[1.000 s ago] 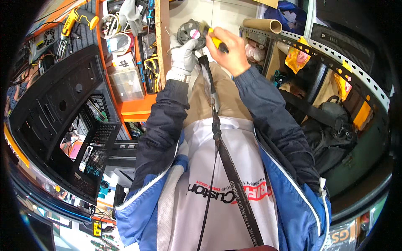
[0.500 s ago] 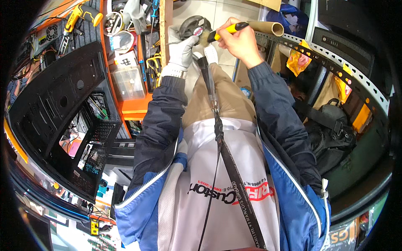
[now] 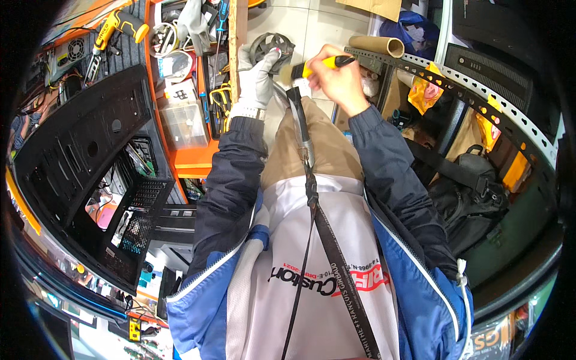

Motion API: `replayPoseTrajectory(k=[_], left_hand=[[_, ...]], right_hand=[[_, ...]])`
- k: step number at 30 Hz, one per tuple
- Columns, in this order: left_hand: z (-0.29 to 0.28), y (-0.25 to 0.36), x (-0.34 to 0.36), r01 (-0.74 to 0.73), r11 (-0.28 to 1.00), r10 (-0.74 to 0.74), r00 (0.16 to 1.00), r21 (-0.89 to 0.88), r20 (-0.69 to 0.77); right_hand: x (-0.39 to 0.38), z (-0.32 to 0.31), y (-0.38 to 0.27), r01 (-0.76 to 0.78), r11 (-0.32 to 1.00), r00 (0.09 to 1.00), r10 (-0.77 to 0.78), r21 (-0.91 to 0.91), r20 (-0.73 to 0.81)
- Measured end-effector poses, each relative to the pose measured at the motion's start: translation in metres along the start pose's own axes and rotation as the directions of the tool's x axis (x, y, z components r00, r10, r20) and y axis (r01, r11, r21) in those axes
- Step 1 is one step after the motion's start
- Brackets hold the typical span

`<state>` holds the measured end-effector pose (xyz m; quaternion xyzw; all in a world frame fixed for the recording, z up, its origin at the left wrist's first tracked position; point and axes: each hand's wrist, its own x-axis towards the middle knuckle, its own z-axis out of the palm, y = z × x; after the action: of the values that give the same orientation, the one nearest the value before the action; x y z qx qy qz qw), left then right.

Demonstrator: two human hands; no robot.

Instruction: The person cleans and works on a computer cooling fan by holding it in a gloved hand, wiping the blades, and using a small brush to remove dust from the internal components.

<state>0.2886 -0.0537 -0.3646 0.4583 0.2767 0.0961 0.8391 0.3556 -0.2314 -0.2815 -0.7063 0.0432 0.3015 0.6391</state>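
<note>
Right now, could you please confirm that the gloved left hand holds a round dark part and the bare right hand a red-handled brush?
Not quite: the head view shows the brush in the right hand has a yellow and black handle, not red. The rest is right.

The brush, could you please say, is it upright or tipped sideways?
The brush is tipped sideways: its yellow handle crosses the right hand, bristles pointing toward the left hand.

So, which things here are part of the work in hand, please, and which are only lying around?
In use:
- round black fan, held in the gloved left hand
- yellow-and-black brush, held in the bare right hand

Lying about:
- yellow power tool
- cardboard tube
- clear plastic box
- black bag
</note>
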Motion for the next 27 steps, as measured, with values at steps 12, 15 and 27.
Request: replayPoseTrajectory(k=[12,15,27], left_hand=[[0.008,-0.004,-0.009,-0.005,0.991,0.007,1.0,0.13,-0.015],[0.009,-0.003,-0.013,-0.001,0.995,0.001,1.0,0.097,0.003],[-0.008,-0.018,-0.008,0.047,0.999,-0.047,0.999,-0.013,0.024]], right_hand=[[0.029,-0.015,-0.03,0.195,0.928,0.98,-0.2,-0.319,0.018],[0.028,-0.02,-0.032,0.021,0.999,1.0,-0.022,-0.031,-0.021],[0.006,-0.041,-0.015,0.353,0.809,0.905,-0.168,0.47,-0.392]])
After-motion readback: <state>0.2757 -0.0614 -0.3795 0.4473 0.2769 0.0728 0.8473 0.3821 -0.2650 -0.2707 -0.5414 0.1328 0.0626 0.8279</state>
